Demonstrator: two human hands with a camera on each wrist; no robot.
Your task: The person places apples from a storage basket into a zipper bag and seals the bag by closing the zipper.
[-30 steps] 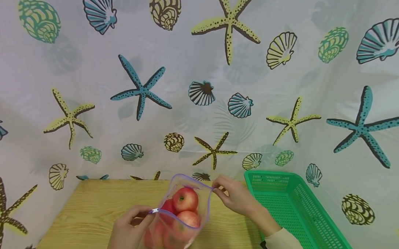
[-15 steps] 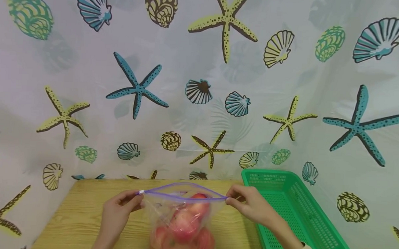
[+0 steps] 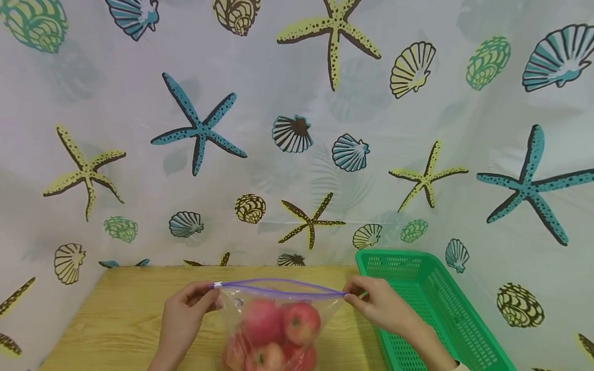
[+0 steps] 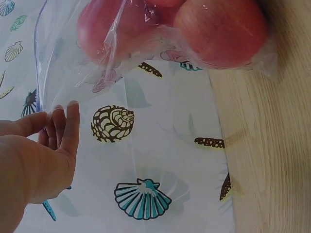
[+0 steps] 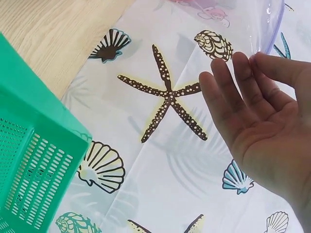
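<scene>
A clear zipper bag (image 3: 233,320) with a purple zip edge stands upright at the front middle of the table, holding several red apples (image 3: 266,362). Its mouth is stretched sideways, with a narrow gap between the two purple strips. My left hand (image 3: 187,310) pinches the left corner, where a white slider (image 3: 217,285) sits. Thumb and forefinger of my right hand (image 3: 378,303) pinch the opposite corner. In the left wrist view, apples (image 4: 221,31) press against the plastic above the left hand (image 4: 41,155). The right wrist view shows the right hand (image 5: 265,104) at the bag's purple edge.
A green perforated plastic basket (image 3: 488,345) stands on the right of the wooden table (image 3: 110,321), beside the right forearm. Behind the table hangs a white sheet (image 3: 262,59) printed with starfish and shells.
The bag's mouth was wide and slanted; both hands drew its corners apart and level, so the opening narrowed. The left hand rose, and the apples shifted inside the bag.
</scene>
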